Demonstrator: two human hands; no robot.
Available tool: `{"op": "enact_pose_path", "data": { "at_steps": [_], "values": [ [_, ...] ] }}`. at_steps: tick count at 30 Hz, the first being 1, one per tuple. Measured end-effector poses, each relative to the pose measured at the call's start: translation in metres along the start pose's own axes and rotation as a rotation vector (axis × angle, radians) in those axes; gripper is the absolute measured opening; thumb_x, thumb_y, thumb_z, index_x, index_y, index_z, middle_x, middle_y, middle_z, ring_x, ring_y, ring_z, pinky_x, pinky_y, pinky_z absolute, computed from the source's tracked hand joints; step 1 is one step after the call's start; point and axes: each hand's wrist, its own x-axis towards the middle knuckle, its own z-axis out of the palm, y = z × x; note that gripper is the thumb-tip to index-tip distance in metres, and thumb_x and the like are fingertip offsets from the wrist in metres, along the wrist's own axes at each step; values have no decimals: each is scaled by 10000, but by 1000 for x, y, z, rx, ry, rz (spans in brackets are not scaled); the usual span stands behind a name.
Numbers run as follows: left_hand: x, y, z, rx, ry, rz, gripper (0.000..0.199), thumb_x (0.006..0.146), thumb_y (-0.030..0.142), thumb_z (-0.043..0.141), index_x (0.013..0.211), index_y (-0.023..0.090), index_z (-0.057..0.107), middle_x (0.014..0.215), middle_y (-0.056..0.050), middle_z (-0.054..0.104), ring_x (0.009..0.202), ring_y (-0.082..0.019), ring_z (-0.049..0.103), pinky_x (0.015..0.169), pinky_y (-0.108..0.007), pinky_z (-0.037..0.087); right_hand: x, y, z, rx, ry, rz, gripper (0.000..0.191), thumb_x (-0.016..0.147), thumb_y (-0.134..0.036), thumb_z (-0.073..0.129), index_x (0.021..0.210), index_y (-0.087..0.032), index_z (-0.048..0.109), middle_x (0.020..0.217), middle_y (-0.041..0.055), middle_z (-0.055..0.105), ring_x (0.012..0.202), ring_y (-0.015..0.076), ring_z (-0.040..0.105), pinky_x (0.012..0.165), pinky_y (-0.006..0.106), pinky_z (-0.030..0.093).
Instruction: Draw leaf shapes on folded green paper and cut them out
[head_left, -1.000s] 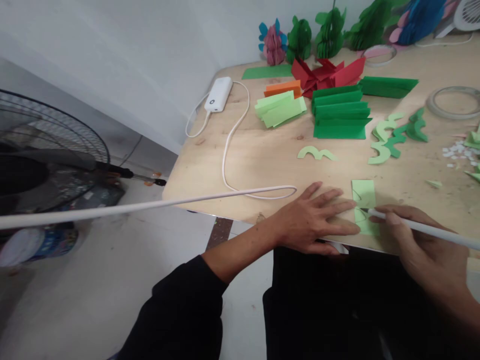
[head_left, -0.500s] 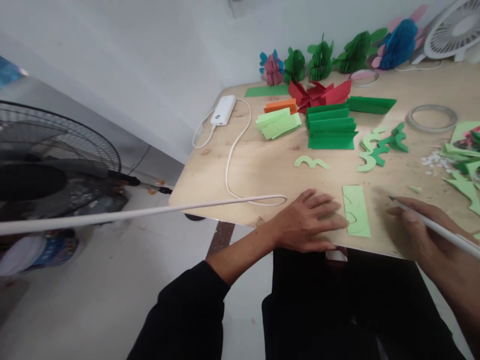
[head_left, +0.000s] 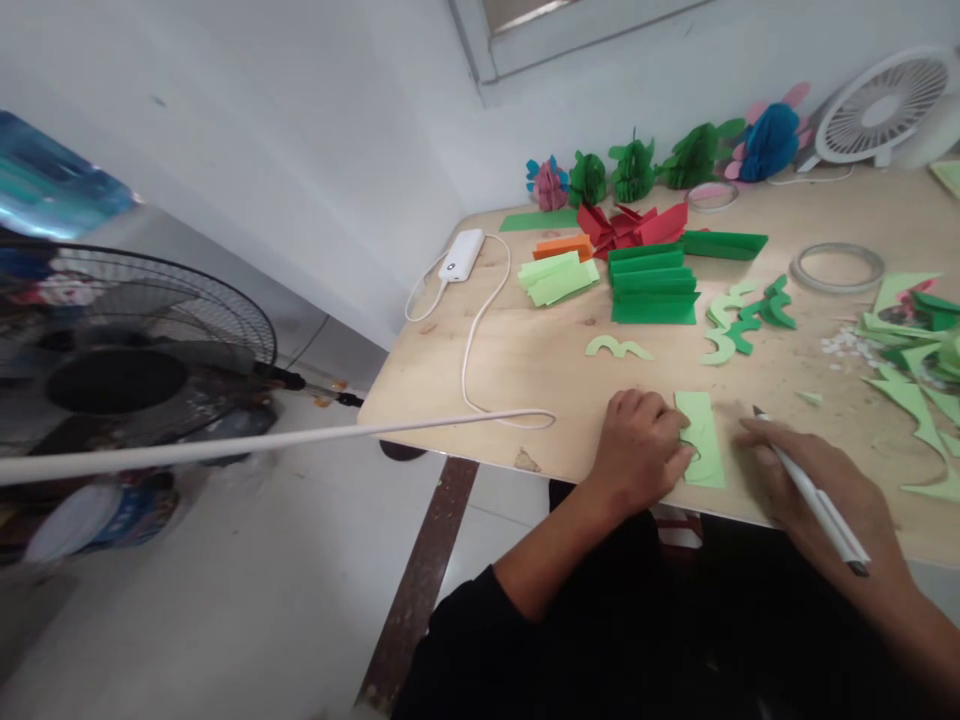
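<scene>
A light green paper strip (head_left: pixel 702 440) with curved pen lines lies near the table's front edge. My left hand (head_left: pixel 643 445) has its fingers curled and pressed together at the strip's left edge, touching it. To the right of the strip, my right hand (head_left: pixel 821 495) grips a white pen (head_left: pixel 817 500), its dark tip pointing toward the strip but apart from it. Beyond them lie a wavy light green cutout (head_left: pixel 618 347), more light and dark green cutouts (head_left: pixel 721 340), and folded dark green paper (head_left: pixel 652 297).
A white cable (head_left: pixel 480 350) runs from a power bank (head_left: pixel 462 255) across the table and past its left edge. Farther back are red folded paper (head_left: pixel 630 228), a tape roll (head_left: pixel 838 268), paper scraps (head_left: pixel 919 400) and a small fan (head_left: pixel 877 110). A large fan (head_left: pixel 116 380) stands at left.
The view has shifted. My left hand's fingers, spread flat before, are now curled in at the strip. My right hand with the pen has come closer to the strip.
</scene>
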Motion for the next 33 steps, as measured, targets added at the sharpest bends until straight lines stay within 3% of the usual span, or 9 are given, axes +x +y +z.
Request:
{"op": "enact_pose_path", "data": {
  "at_steps": [11,18,21,24,28,33],
  "values": [
    [-10,-3,1,-63,76,-184,88,846,272,706,869,203,656,948,-47,635,996,-250,530,933,-440,452,-5,-3,0,80,37,-102,290,938,-407,488,1087,-259,688,971,49,764,873,250,715,768,394,518],
    [-27,-10,-10,-52,108,-260,49,855,230,677,881,195,654,945,-40,638,994,-228,531,952,-415,431,-6,0,2,-27,38,-158,297,976,-360,430,1113,-240,665,950,64,758,830,241,699,710,372,494],
    [-24,-5,-11,-52,82,-212,199,847,261,691,1033,197,662,982,-40,632,989,-222,529,950,-397,428,-7,1,4,-23,58,-206,281,977,-309,441,1156,-226,641,976,81,749,819,237,687,716,369,490],
    [-18,-1,-11,9,17,-82,275,873,310,664,1133,218,663,999,-51,609,980,-232,520,938,-407,423,-7,1,5,-16,73,-243,266,969,-278,466,1175,-221,625,978,87,740,822,239,683,725,368,492],
    [-16,-4,-14,97,-66,46,150,913,287,606,1011,215,694,987,-62,591,948,-226,509,907,-396,423,-6,1,5,-32,79,-264,254,966,-261,471,1159,-206,626,948,94,733,807,242,679,716,367,494],
    [-30,-23,-25,94,-58,37,76,878,197,628,930,209,682,943,-50,598,912,-207,517,876,-365,439,-8,2,5,-32,64,-266,266,960,-247,481,1176,-179,619,993,123,725,852,258,678,748,383,505]
  ]
}}
